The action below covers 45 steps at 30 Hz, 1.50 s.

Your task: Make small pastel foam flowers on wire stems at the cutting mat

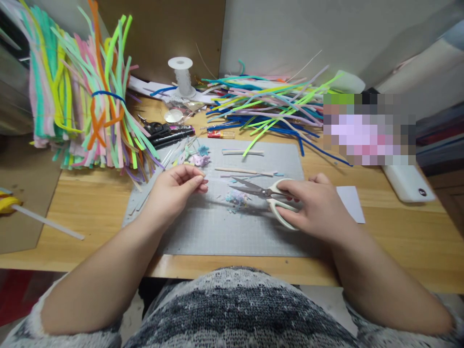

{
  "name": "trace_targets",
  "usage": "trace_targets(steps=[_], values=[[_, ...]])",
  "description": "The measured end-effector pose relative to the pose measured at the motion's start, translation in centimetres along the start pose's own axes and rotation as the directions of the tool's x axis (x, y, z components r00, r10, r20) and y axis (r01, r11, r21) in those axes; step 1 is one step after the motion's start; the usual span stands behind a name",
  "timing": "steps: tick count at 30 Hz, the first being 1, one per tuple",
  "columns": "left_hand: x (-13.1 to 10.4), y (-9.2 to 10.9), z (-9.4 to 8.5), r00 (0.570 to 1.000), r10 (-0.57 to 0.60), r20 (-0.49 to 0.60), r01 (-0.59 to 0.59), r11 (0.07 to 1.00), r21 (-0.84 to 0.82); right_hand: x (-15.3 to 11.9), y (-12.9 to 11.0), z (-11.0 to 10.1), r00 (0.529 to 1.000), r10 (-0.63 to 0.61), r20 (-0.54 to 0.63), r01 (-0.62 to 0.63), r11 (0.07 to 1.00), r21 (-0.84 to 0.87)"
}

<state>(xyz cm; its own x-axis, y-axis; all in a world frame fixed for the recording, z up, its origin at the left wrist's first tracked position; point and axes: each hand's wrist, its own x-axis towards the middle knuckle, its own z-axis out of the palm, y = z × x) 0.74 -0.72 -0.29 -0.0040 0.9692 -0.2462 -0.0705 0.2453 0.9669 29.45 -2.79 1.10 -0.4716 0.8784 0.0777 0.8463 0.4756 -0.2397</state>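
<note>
My right hand (pixel 319 208) grips a pair of white-handled scissors (pixel 266 193), fingers through the loops. Their blades are parted and point left over the grey cutting mat (pixel 217 237). Thumb and fingertips of my left hand (pixel 181 186) are pinched together; a faint pale line seems to run from them towards the blades, too thin to make out. Beneath the blades lies a small heap of pastel clippings (pixel 235 197). Pale pipe cleaner pieces (pixel 242 152) rest farther up the mat. Small flower shapes, one blue (pixel 203 150) and others lilac (pixel 200 160), lie just beyond my left hand.
A big bundle of coloured pipe cleaners (pixel 105 96) stands at the left. Loose pipe cleaners (pixel 275 101) spread along the back, beside a white spool (pixel 181 77). Black pens (pixel 170 137) lie near the bundle. At the right are a white device (pixel 409 181) and white paper (pixel 351 203).
</note>
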Motion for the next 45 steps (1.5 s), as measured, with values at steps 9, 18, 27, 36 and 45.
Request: trace_targets(steps=[9,18,27,36,45], values=[[-0.3,-0.3,0.9,0.995,-0.067,0.08,0.072,0.996,-0.053,0.1,-0.6,0.5,0.999,-0.013,0.032,0.013,1.0,-0.003],[-0.3,-0.5,0.8,0.992,-0.085,0.095,0.091,0.993,-0.069,0.0,-0.4,0.8,0.999,-0.033,0.042,0.033,0.999,0.0],[-0.2,-0.4,0.8,0.993,-0.079,0.093,0.086,0.993,-0.078,-0.2,-0.2,0.9,0.997,-0.046,0.07,0.042,0.998,0.047],[-0.3,-0.3,0.7,0.999,-0.022,0.045,0.024,0.999,-0.041,-0.1,-0.3,0.7,0.996,-0.072,0.048,0.068,0.995,0.079],[0.1,-0.9,-0.1,0.995,-0.061,0.083,0.075,0.982,-0.173,-0.1,-0.2,0.6,0.997,-0.077,-0.02,0.076,0.997,-0.012]])
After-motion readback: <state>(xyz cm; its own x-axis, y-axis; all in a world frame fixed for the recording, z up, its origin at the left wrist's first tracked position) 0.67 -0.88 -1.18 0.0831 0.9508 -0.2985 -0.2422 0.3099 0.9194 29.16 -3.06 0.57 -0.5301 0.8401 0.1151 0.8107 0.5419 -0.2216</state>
